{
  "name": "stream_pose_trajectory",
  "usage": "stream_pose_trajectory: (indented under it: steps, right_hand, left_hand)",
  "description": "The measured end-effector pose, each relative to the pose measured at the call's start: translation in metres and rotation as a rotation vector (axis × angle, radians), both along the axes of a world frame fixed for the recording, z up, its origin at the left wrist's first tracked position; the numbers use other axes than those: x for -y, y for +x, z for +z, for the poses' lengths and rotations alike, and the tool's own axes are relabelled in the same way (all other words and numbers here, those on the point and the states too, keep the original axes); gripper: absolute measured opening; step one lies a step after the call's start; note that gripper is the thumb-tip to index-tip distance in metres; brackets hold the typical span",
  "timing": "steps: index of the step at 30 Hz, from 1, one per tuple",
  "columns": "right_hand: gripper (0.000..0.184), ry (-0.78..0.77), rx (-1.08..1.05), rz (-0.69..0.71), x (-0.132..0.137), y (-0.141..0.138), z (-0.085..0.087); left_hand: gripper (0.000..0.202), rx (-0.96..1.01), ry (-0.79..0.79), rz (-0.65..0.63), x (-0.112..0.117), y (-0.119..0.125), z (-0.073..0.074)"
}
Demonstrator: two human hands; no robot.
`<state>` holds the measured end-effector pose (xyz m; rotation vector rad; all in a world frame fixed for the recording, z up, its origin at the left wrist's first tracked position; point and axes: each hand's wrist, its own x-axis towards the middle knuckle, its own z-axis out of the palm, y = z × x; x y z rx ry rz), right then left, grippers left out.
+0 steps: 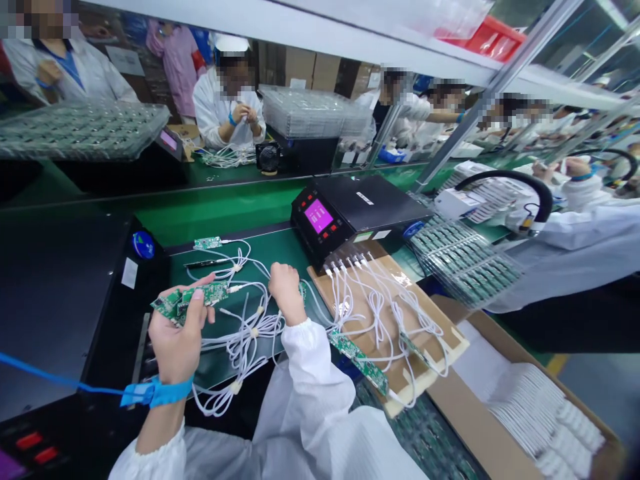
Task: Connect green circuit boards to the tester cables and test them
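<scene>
My left hand (175,333), with a blue wrist strap, is closed on green circuit boards (207,293), thumb pressed on top. A white cable plug (234,289) meets the right end of the front board. To its right, my right hand (286,290) has its fingers curled in, and what they grip is hidden. A bit of green board (303,291) shows just beyond that hand. Between and below both hands lie looped white cables (255,331). Another small circuit board (207,243), joined to a cable, rests behind my left hand, near a thin dark pen-like tool (206,263).
A black test box (320,217) with a lit screen stands ahead, its cables running over cardboard (435,333). A long circuit board (360,360) lies at the cardboard's edge. Trays of boards (465,260) and a carton of white cables (535,407) are at right. Co-workers sit opposite.
</scene>
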<state>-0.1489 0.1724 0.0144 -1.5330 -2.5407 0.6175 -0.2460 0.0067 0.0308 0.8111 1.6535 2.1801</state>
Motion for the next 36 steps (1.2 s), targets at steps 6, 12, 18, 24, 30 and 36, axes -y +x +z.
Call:
stream_pose_trajectory:
  steps: [6, 12, 18, 24, 30, 36]
  right_hand:
    - [0.012, -0.110, -0.402, 0.103, -0.010, 0.021, -0.010]
    - [0.017, -0.489, -1.070, 0.109, -0.001, 0.031, -0.014]
    - [0.024, -0.498, -1.234, 0.218, 0.037, 0.027, 0.002]
    - [0.023, -0.332, -1.265, 0.321, 0.073, 0.027, 0.019]
    - [0.013, -0.067, -1.295, 0.241, 0.086, 0.028, 0.024]
    - [0.017, -0.070, -1.293, 0.251, 0.095, 0.025, 0.027]
  left_hand:
    - [0.027, 0.041, 0.084, -0.064, -0.002, 0.004, 0.006]
    - [0.027, 0.144, 0.183, -0.175, -0.001, 0.008, 0.011]
    - [0.024, 0.207, 0.152, -0.227, -0.008, 0.011, 0.012]
    - [0.033, 0.222, 0.097, -0.296, -0.011, 0.014, 0.013]
    - [0.040, 0.288, 0.089, -0.350, -0.008, 0.014, 0.012]
    - [0.040, 0.313, 0.120, -0.382, -0.007, 0.019, 0.017]
